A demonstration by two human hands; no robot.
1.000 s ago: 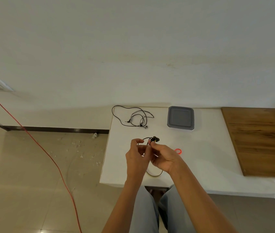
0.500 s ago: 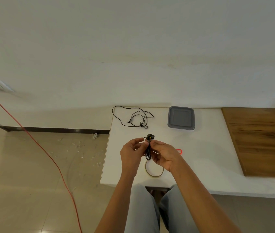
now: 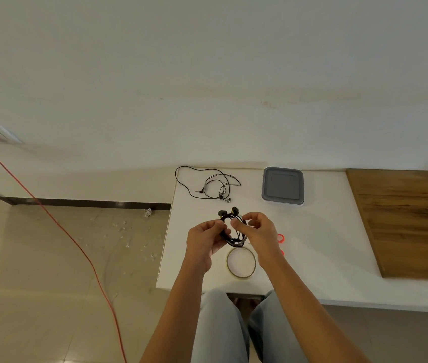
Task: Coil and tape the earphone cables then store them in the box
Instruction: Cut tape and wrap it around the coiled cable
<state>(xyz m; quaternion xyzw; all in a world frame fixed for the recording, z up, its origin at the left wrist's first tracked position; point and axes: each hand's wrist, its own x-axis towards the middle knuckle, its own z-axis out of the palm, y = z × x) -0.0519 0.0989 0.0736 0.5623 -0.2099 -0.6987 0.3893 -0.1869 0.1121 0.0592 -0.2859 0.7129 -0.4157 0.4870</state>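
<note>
**Inspector:** Two earphone sets on record. White rectangular table (image 3: 325,244) carries everything. Grey square plastic box (image 3: 283,186), lid on, sits at the far side, well apart from the work — judged parked there until storage.

**Clerk:** And the tape?

**Inspector:** Thin translucent tape roll (image 3: 237,275) lies flat just below the hands, presumably kept in reach for binding. Loose black earphone cable (image 3: 219,188) lies uncoiled near the far edge, left of the box, untouched.

**Clerk:** Hands?

**Inspector:** Coiled black earphone cable (image 3: 235,241) is held above the table, between both. Left hand (image 3: 203,241) pinches the coil's left side, fingers curled. Right hand (image 3: 257,231) pinches the right side with thumb and fingertips — likely so the loops cannot spring apart. Coiling looks complete; taping is not yet done.
</note>
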